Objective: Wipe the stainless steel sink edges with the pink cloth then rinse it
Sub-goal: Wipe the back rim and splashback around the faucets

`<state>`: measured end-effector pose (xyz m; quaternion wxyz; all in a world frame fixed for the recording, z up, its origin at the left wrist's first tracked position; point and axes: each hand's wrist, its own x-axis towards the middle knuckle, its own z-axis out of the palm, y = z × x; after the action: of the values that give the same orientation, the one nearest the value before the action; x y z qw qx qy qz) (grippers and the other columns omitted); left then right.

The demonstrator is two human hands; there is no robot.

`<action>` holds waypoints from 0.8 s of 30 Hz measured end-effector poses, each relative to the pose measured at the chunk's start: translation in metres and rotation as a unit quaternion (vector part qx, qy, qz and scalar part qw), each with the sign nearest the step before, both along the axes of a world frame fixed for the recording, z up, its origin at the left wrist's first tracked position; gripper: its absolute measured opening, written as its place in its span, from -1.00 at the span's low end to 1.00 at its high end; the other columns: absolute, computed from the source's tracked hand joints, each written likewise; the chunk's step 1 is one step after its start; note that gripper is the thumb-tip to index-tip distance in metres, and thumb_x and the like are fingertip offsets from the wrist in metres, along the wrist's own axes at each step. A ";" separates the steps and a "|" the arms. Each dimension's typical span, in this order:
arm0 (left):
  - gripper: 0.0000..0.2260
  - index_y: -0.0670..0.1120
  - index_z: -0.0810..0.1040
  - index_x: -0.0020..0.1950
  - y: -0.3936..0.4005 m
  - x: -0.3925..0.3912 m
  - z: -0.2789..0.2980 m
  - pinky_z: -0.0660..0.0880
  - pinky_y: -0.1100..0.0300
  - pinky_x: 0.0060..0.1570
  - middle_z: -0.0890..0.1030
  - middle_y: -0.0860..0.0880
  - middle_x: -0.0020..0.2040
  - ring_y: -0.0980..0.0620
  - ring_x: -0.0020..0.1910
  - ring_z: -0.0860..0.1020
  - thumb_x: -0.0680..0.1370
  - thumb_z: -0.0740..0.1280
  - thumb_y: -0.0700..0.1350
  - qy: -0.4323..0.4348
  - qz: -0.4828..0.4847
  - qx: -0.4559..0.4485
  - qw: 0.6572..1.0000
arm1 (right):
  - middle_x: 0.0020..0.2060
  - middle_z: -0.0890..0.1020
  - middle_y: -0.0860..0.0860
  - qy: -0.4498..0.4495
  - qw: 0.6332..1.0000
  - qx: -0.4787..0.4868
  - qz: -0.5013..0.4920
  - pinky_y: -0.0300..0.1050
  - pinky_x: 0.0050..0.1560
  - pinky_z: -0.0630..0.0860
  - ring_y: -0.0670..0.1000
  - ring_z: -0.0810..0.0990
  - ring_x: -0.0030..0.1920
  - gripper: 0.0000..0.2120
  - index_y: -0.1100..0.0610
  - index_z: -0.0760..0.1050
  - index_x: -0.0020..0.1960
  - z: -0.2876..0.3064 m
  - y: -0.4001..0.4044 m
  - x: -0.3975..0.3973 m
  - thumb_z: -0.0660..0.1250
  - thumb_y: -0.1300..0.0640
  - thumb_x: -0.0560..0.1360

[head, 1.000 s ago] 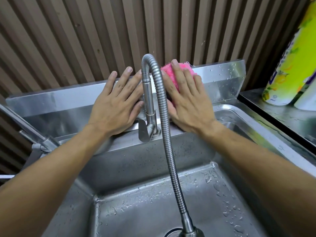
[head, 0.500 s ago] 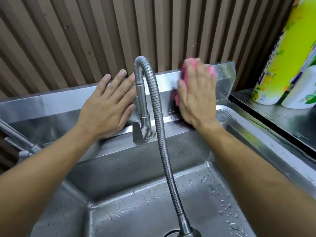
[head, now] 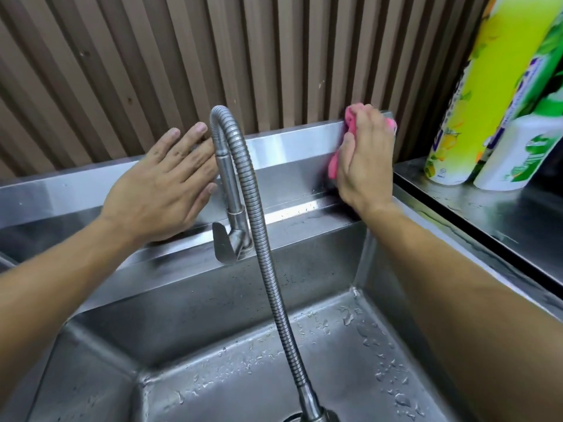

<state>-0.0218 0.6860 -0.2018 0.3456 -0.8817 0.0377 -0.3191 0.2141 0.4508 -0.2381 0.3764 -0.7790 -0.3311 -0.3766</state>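
Note:
The pink cloth [head: 334, 161] is pressed flat against the right end of the stainless steel sink's upright back edge [head: 286, 143] under my right hand [head: 364, 159], pink showing above and left of the fingers. My left hand [head: 161, 193] lies flat with fingers spread on the back edge, left of the tap, holding nothing. The flexible ribbed tap [head: 259, 226] arches between my hands and hangs down into the wet basin [head: 243, 376].
Two bottles stand on the steel counter [head: 487, 214] at right: a yellow-green one [head: 484, 95] and a white-green one [head: 524, 147]. A brown ribbed wall [head: 213, 56] rises behind the sink. The tap's lever [head: 224, 246] points down at its base.
My right hand has slid the pink cloth rightward along the back edge, from beside the tap to the right end. My left hand has stayed flat left of the tap.

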 end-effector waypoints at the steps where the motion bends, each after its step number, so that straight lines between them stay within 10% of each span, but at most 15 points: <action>1: -0.50 -0.20 0.25 0.64 0.000 0.001 0.000 -0.03 -0.12 0.65 0.24 -0.20 0.64 -0.20 0.67 0.07 0.75 -0.04 0.01 0.001 -0.001 0.003 1.000 | 0.43 0.47 0.15 0.021 0.999 0.026 -0.014 0.14 0.57 0.19 0.17 0.40 0.45 -0.57 0.21 0.39 0.48 0.002 0.000 0.006 0.05 0.11 0.66; 6: -0.49 -0.17 0.20 0.66 -0.001 0.000 -0.001 -0.03 -0.11 0.65 0.22 -0.18 0.65 -0.17 0.67 0.06 0.75 -0.04 0.01 -0.004 0.001 0.001 1.000 | 0.41 0.50 0.15 0.160 0.965 0.180 -0.100 0.20 0.51 0.27 0.17 0.43 0.45 -0.49 0.20 0.45 0.43 0.019 0.014 0.005 -0.03 0.04 0.63; 14: -0.45 -0.17 0.15 0.67 -0.003 0.001 0.001 -0.05 -0.12 0.65 0.19 -0.18 0.66 -0.18 0.68 0.04 0.74 -0.07 0.07 0.011 0.017 0.003 1.000 | 0.65 0.21 0.16 -0.086 0.983 -0.150 0.068 0.26 0.64 0.03 0.20 0.13 0.66 -0.37 0.16 0.18 0.66 -0.008 0.035 -0.058 0.08 -0.17 0.71; 21: -0.39 -0.14 0.12 0.68 -0.006 0.000 0.003 -0.06 -0.13 0.65 0.15 -0.16 0.68 -0.17 0.68 0.03 0.72 -0.12 0.18 0.030 0.036 -0.001 0.999 | 0.62 0.23 0.18 0.105 0.993 0.004 -0.055 0.32 0.64 -0.07 0.20 0.12 0.65 -0.35 0.19 0.17 0.63 0.004 0.043 -0.058 0.00 -0.21 0.70; 24: -0.40 -0.15 0.15 0.68 -0.005 -0.001 0.003 -0.04 -0.14 0.65 0.17 -0.17 0.67 -0.18 0.68 0.05 0.73 -0.10 0.17 0.026 0.031 0.005 0.999 | 0.65 0.17 0.20 -0.023 0.992 -0.118 0.035 0.29 0.66 -0.11 0.21 0.08 0.67 -0.30 0.18 0.15 0.66 -0.003 0.048 -0.084 -0.10 -0.25 0.70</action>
<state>-0.0228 0.6811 -0.1991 0.3584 -0.8889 0.0204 -0.2847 0.1302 0.4990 -0.2414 0.2868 -0.7974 -0.4086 -0.3391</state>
